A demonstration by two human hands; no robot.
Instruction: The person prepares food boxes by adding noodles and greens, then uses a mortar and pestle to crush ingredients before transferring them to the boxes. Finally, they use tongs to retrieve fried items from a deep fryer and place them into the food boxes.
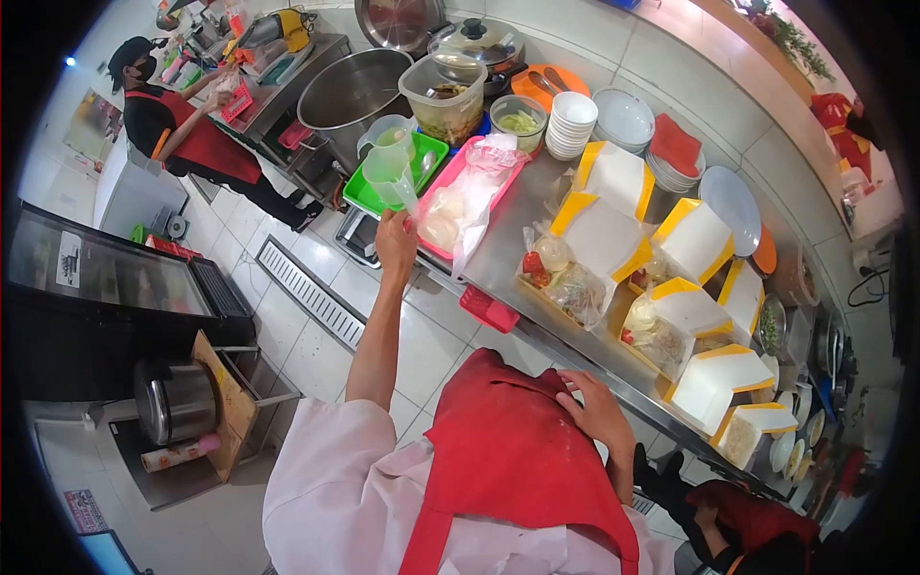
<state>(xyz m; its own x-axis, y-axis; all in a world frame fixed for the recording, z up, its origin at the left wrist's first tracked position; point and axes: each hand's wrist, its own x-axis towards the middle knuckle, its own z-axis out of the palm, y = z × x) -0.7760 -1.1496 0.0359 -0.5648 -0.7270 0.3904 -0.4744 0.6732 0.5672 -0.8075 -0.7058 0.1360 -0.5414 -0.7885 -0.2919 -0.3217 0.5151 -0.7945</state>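
My left hand reaches forward to the near left corner of the pink tray, its fingers closed. A clear measuring jug stands just beyond the fingertips, over the green tray. What the fingers hold, if anything, I cannot make out. Clear plastic bags with pale contents lie in the pink tray. My right hand rests with loosely spread fingers against the red apron, holding nothing visible.
Open yellow-and-white food boxes, several with bagged food, line the steel counter. Behind stand a large pot, a tub of food and stacked white bowls. Co-workers work at far left and lower right.
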